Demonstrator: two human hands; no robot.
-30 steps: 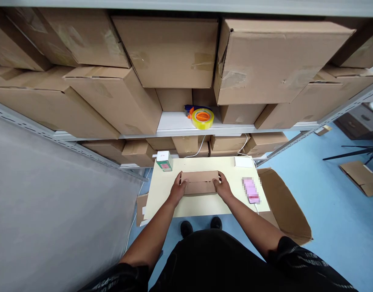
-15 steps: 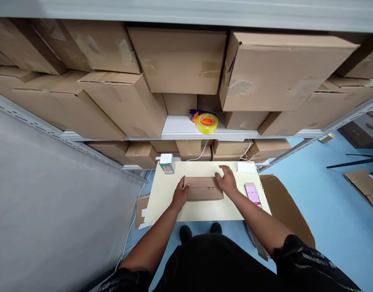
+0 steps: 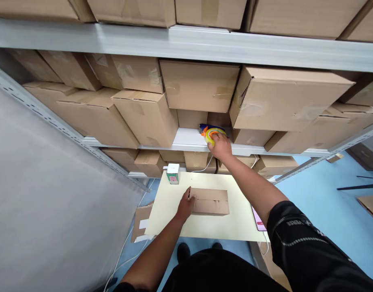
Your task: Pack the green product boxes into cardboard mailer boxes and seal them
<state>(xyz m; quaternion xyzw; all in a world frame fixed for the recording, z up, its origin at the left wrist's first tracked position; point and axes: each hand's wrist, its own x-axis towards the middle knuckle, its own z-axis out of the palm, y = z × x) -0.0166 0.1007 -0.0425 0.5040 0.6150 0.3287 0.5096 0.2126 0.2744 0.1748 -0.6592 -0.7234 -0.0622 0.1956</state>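
Brown cardboard first: the small carton (image 3: 209,202) lay flat around the middle of the table (image 3: 213,232), top flaps folded down, seam running lengthwise. Main change: right hand (image 3: 221,147) had left the carton. One second earlier both hands held its ends; half a second earlier the right was raised by its right end; now that arm stretched past the table's far edge to the white shelf (image 3: 188,137). There its curled fingers touched the yellow tape roll (image 3: 208,136), near the shelf's front edge; could not tell how tightly they closed, or whether the roll was off the surface. Left hand (image 3: 185,206) stayed at the carton's left end, partly closed, thumb on top, fingers round the far-left corner. Carton hardly shifted on the table. View had tipped up, showing more boxes above. Judgement: work had passed from two-handed handling to steadying the carton one-handed while getting at the tape; no tape seen across the seam. Green-and-white box (image 3: 173,178) stood by the table's far left corner; phone (image 3: 259,219) at its right edge, partly hidden behind the arm.
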